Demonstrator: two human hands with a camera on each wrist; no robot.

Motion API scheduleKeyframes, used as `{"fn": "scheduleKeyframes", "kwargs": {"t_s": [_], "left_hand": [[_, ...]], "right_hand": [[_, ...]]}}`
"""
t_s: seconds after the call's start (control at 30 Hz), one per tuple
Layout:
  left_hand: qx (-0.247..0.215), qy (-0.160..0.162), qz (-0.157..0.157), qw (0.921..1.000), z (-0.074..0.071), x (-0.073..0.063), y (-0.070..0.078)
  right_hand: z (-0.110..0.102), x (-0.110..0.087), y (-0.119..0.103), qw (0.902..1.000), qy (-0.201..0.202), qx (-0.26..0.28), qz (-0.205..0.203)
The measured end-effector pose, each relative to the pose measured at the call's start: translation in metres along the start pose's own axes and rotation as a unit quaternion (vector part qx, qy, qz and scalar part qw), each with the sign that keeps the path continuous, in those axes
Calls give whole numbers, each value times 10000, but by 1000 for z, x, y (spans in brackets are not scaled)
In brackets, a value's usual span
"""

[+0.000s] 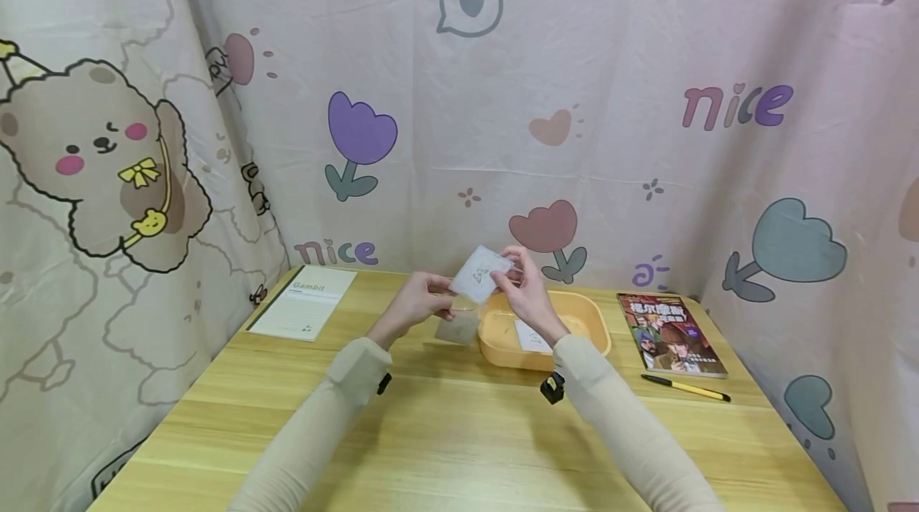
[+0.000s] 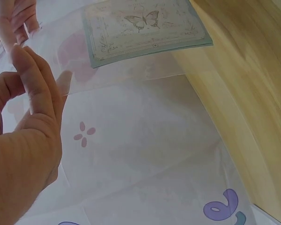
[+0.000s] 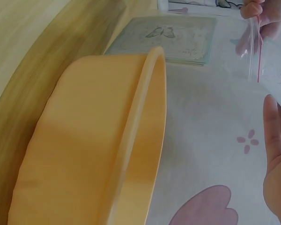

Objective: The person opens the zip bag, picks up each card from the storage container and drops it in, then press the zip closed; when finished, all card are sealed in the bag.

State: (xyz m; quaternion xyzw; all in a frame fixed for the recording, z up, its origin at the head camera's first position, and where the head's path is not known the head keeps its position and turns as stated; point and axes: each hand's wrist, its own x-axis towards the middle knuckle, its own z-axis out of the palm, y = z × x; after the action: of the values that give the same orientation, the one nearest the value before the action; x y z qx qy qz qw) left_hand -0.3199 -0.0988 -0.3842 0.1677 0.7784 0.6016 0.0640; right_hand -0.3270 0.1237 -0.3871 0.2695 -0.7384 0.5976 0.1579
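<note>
Between my two hands is a small white card (image 1: 475, 276) with a dark drawing, tilted up above the table. My right hand (image 1: 526, 289) pinches it at its right edge, near the left rim of the yellow plastic basket (image 1: 495, 352). A clear zip bag (image 3: 254, 51) with a red seal line is pinched between thumb and fingers of my left hand (image 1: 420, 305). Below the hands, a stack of pale green butterfly cards (image 3: 164, 37) lies on the table left of the basket. Another white card (image 1: 530, 335) lies inside the basket.
A Gambit notepad (image 1: 304, 305) lies at the table's back left. On the right are a comic-style book (image 1: 673, 335) and a yellow and black pen (image 1: 685, 388). A printed curtain (image 1: 445, 113) hangs right behind the wooden table (image 1: 459, 448).
</note>
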Motion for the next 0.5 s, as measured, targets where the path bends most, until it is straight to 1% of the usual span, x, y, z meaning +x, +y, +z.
{"fn": "scheduleKeyframes", "kwargs": {"t_s": [0.07,0.17,0.33,0.4,0.5], "left_hand": [[-42,28,-27,10000,0,1,0],[-25,56,-12,10000,1,2,0],[34,80,-37,10000,2,3,-1],[32,86,-40,9999,2,4,-1],[21,77,-30,10000,1,3,-2]], "right_hand": [[0,1,7,9999,-34,-149,-67],[1,1,9,9981,-151,-518,-310],[5,1,8,9904,-337,-1184,-624],[7,0,10,9880,-361,-1333,-694],[10,-1,14,9871,-317,-1368,-767]]}}
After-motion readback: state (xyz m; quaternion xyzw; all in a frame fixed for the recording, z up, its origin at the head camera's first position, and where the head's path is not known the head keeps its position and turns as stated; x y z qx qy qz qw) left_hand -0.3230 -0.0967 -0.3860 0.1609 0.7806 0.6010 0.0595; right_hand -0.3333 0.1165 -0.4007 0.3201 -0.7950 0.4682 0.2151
